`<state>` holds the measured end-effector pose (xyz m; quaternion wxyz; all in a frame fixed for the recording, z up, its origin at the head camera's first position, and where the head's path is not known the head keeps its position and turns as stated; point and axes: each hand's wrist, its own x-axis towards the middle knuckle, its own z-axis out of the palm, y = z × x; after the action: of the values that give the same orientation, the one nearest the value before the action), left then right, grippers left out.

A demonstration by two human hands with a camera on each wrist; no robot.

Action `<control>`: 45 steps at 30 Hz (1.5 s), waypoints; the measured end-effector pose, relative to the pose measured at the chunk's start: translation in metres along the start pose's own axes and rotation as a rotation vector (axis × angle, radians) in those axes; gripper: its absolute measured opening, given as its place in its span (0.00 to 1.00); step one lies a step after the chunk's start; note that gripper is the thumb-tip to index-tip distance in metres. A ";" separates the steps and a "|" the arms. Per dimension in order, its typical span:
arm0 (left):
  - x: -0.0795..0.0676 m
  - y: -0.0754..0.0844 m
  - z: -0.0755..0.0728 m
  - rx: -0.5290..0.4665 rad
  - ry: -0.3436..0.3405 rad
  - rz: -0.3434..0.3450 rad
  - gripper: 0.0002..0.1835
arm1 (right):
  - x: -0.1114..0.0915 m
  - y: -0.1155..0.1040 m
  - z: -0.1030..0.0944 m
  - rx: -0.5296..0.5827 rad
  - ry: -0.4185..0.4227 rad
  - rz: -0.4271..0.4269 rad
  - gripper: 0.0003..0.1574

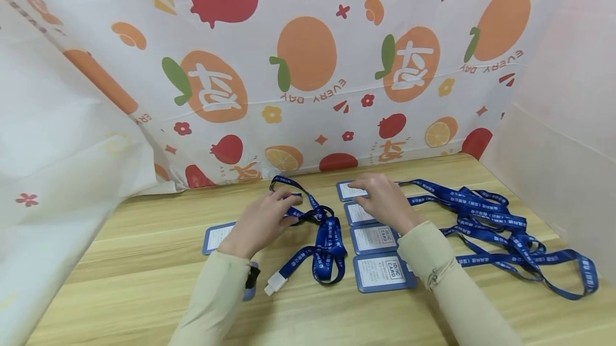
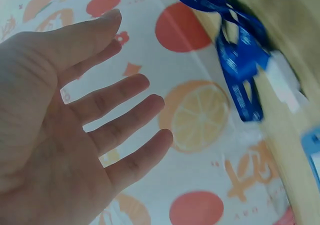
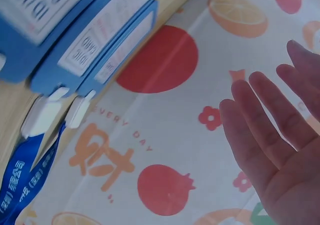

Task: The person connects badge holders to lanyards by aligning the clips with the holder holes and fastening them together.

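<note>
In the head view my left hand (image 1: pixel 262 220) hovers over a tangled blue lanyard (image 1: pixel 329 244) with white print, fingertips close to its upper loops. The left wrist view shows that hand (image 2: pixel 100 115) with fingers spread and nothing in them. A white plastic clip (image 1: pixel 276 283) ends the lanyard's near strap. Partly behind the left hand lies a blue-framed badge holder (image 1: pixel 217 236). My right hand (image 1: pixel 387 204) is over the far end of a column of badge holders (image 1: pixel 380 271), overlapping the upper ones. Its fingers (image 3: pixel 262 120) are extended in the right wrist view, holding nothing.
Several blue lanyards (image 1: pixel 486 217) run from the column of holders towards the table's right side, overlapping in loose loops. A fruit-printed cloth (image 1: pixel 308 121) hangs along the back of the wooden table (image 1: pixel 130 260). White sheeting (image 1: pixel 553 137) borders the right side.
</note>
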<state>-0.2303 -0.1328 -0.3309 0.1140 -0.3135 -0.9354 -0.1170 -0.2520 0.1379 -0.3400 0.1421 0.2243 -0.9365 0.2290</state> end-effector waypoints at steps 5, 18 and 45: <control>-0.030 -0.003 -0.004 0.016 0.018 -0.027 0.21 | -0.006 -0.011 -0.001 0.022 -0.002 -0.014 0.20; -0.081 -0.017 -0.011 0.036 -0.005 -0.190 0.27 | -0.018 -0.025 0.006 0.067 0.012 -0.013 0.19; -0.100 -0.035 -0.014 -0.117 -0.404 -0.384 0.36 | -0.011 -0.076 0.040 0.016 -0.177 -0.375 0.16</control>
<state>-0.1719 -0.2195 -0.3517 -0.1173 -0.1537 -0.9731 -0.1256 -0.2119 0.0620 -0.3508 0.0977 0.4149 -0.8854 0.1856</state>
